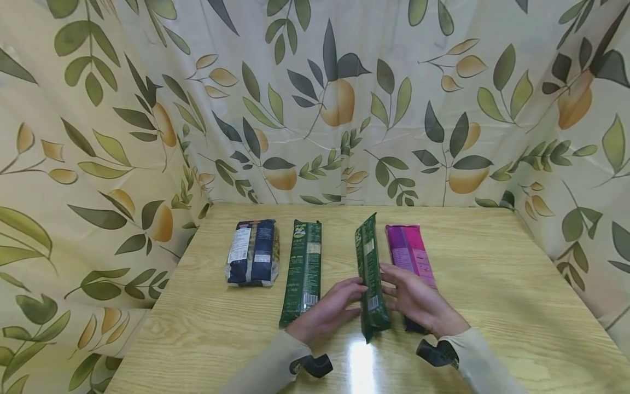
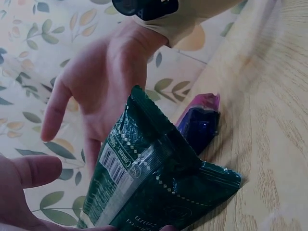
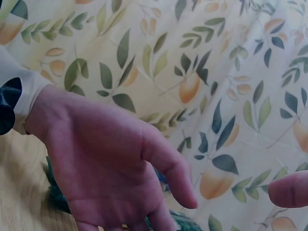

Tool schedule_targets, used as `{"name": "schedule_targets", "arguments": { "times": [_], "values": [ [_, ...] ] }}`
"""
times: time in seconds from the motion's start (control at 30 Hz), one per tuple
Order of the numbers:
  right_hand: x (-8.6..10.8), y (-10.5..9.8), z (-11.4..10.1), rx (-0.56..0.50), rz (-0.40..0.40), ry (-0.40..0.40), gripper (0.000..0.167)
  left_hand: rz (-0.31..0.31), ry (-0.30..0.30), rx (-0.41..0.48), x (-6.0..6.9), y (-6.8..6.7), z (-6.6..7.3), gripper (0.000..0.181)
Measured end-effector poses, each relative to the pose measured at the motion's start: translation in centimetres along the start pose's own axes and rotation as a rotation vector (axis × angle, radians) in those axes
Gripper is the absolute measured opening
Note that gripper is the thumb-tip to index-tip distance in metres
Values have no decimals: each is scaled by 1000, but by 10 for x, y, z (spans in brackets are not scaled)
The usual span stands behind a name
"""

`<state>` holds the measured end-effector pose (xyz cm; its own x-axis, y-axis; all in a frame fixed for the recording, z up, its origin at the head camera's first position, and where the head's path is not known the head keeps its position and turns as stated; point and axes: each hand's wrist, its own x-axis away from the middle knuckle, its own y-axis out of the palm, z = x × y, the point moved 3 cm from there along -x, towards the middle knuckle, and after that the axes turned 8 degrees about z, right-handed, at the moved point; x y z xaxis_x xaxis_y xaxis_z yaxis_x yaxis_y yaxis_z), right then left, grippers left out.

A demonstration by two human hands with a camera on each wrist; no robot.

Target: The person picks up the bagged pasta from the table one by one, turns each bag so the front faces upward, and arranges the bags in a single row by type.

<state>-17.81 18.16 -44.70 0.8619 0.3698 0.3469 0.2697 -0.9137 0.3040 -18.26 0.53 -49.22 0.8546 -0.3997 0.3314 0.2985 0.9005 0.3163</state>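
A long green spaghetti packet (image 1: 370, 262) stands tilted on its long edge between my two hands. My left hand (image 1: 331, 311) touches its left side with the fingertips, and its thumb (image 2: 36, 171) sits away from the wrapper in the left wrist view. On the other side is my right hand (image 1: 418, 300), palm facing the packet, fingers fairly straight against or behind it. A second green packet (image 1: 305, 257) lies flat just beyond my left hand. Partly under my right hand lies a pink and purple packet (image 1: 412, 249).
At the far left of the wooden table (image 1: 197, 328) lies a dark blue bag (image 1: 261, 249) with a clear window and a white label. A leaf-and-fruit patterned curtain (image 1: 305, 109) encloses the back and sides.
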Motion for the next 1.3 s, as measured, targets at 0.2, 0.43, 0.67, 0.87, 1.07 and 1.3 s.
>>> {"name": "schedule_targets", "arguments": {
  "times": [0.2,0.43,0.67,0.87,1.07,1.3],
  "values": [
    [-2,3,0,5,6,-11,67,-8,2,-3,-1,-3,-2,62],
    [-4,7,1,37,17,-31,46,38,-9,1,-4,-6,-3,65],
    [-11,16,7,32,-46,-29,33,79,23,2,-3,-10,-6,58],
    [-17,21,12,50,-27,-18,43,113,55,27,-2,-14,-10,48],
    [-17,22,11,49,-27,-13,45,109,43,50,-1,-16,-9,50],
    [-18,23,12,49,-23,-17,49,96,3,81,-2,-19,-11,54]
  ]
}}
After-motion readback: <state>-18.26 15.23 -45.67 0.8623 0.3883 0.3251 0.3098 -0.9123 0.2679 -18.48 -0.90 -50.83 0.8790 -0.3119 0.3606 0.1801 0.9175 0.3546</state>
